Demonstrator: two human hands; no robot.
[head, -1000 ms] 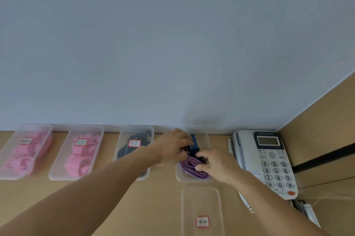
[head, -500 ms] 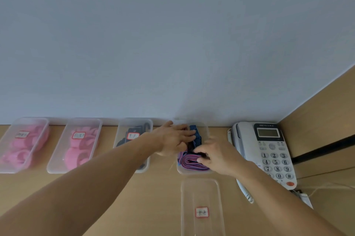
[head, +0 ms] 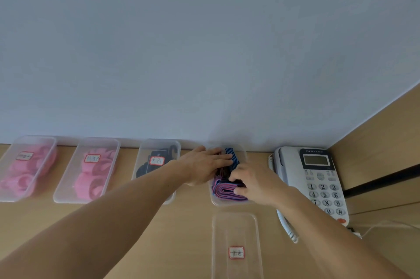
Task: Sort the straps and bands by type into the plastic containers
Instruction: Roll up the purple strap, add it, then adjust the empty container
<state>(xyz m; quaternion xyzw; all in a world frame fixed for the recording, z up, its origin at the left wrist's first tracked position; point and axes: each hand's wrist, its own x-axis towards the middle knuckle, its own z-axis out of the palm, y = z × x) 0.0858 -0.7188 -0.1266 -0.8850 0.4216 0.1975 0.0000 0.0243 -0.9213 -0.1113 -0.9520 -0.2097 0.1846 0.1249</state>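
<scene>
here: left hand [head: 205, 165], fingers straight and flat, pressing down on the dark striped straps [head: 218, 170], fingertips touching the blue striped band [head: 233, 157]. right hand [head: 255, 184], fingers curled, pinching the folded purple-and-pink band [head: 223, 191] at its right end. all three items lie inside the open clear container [head: 227, 204], rightmost in a row of four against the wall [head: 204, 51]. just left of it: container of black straps [head: 142, 153], lidded, red-bordered label on top. further left: two lidded containers of pink bands, one near [head: 68, 197], one at the far left [head: 9, 197], each labelled. in front of the open container: a loose clear lid [head: 236, 228] with a label, flat on the wooden surface [head: 181, 244]. right of the hands: white telephone [head: 318, 183], coiled cord hanging beside it.
</scene>
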